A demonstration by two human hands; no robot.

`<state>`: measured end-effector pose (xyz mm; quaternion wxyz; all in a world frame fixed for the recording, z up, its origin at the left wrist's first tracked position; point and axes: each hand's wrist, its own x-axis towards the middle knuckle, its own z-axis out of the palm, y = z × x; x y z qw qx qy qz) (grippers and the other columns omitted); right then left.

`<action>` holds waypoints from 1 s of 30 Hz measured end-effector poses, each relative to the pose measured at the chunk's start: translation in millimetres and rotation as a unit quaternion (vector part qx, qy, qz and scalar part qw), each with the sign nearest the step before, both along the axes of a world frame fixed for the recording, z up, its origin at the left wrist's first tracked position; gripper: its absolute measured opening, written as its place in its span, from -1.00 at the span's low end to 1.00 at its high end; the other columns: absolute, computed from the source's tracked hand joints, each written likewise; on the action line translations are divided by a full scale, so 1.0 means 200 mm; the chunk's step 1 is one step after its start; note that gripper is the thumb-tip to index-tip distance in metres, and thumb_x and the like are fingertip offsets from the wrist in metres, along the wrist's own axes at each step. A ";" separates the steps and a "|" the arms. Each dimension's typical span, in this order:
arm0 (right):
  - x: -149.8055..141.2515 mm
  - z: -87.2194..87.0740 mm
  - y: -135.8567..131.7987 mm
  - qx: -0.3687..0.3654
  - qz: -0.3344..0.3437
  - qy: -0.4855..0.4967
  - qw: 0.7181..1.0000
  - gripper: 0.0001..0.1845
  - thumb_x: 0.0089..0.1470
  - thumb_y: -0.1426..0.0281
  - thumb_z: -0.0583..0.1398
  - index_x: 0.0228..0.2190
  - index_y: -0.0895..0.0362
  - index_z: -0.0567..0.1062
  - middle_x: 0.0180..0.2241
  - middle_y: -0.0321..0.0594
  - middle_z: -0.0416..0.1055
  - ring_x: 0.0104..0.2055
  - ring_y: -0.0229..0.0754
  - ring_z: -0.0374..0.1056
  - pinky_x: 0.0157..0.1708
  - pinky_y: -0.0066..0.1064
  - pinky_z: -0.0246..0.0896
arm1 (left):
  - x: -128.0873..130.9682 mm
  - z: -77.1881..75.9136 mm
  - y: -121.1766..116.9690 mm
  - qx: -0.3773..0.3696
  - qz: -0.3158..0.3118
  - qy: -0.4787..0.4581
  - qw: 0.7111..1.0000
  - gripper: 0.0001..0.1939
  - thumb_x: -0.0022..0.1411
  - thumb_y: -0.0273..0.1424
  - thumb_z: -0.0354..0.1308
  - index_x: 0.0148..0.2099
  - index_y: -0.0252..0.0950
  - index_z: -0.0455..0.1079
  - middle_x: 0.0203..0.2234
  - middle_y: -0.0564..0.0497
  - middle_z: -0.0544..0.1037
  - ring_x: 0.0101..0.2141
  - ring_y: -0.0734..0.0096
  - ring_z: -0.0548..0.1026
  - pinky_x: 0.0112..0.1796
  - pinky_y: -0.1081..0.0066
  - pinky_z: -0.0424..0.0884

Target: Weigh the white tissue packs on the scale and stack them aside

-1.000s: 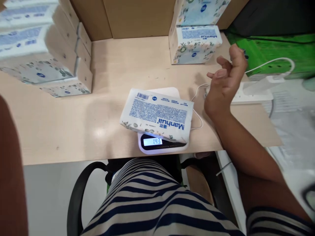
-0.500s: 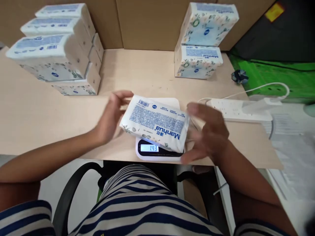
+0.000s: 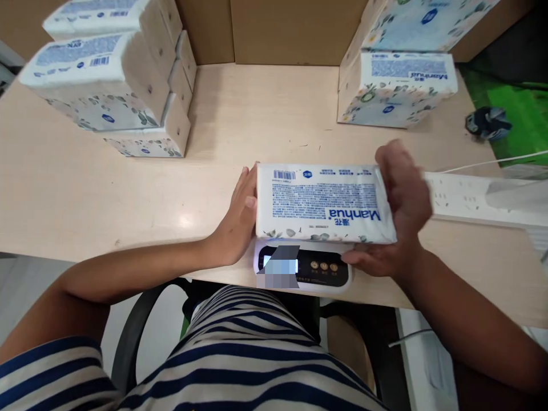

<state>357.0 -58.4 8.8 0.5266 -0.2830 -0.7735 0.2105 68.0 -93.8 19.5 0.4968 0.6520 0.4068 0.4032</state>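
Observation:
A white pack of tissues (image 3: 321,202) with blue print lies level over a small white kitchen scale (image 3: 346,285) near the table's front edge. The pack hides most of the scale's platform; its black button panel shows, and the display is blurred out. Against the pack's left end presses my left hand (image 3: 235,222), fingers stretched along the side. My right hand (image 3: 405,211) curves round the right end, thumb low in front and fingers at the far corner, slightly blurred. Between them, both hands hold the pack.
Stacked tissue packs (image 3: 103,85) stand at the back left. Another stack (image 3: 398,91) stands at the back right, before a cardboard panel (image 3: 295,34). A white power strip (image 3: 458,197) lies to the right, with a small dark crumpled object (image 3: 488,123) beyond it.
The tissue pack has turned from a slant to nearly square over the scale. My right hand has closed in on its right end, and my left hand lies flatter against the left end. The view has shifted.

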 end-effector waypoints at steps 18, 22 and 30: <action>-0.08 0.00 -0.21 -0.322 -0.085 0.122 0.935 0.12 0.13 -0.17 0.37 0.52 -0.51 -0.06 0.61 -0.37 0.00 0.62 0.21 0.02 0.46 0.37 0.21 | -0.01 -0.03 0.02 0.036 0.034 0.034 0.998 -0.42 0.64 -0.02 -0.13 0.55 -0.02 0.16 0.56 -0.06 0.20 0.59 -0.01 0.05 0.55 -0.17 0.08; -0.03 -0.03 -0.24 -0.333 -0.089 0.095 0.934 0.04 0.18 -0.03 0.39 0.50 -0.55 0.00 0.57 -0.42 0.10 0.59 0.15 0.13 0.48 0.28 0.22 | 0.00 -0.03 0.04 0.034 0.046 0.013 0.998 -0.41 0.63 0.02 -0.13 0.51 -0.07 0.23 0.51 -0.13 0.28 0.51 -0.01 0.22 0.49 -0.14 0.19; -0.02 -0.04 -0.21 -0.323 -0.073 0.118 0.936 0.06 0.12 -0.06 0.42 0.48 -0.60 0.03 0.59 -0.42 0.07 0.60 0.10 0.10 0.45 0.24 0.22 | -0.01 -0.03 0.04 0.030 0.032 -0.018 0.999 -0.45 0.63 0.00 -0.10 0.49 -0.03 0.26 0.53 -0.09 0.25 0.53 0.03 0.16 0.50 -0.14 0.16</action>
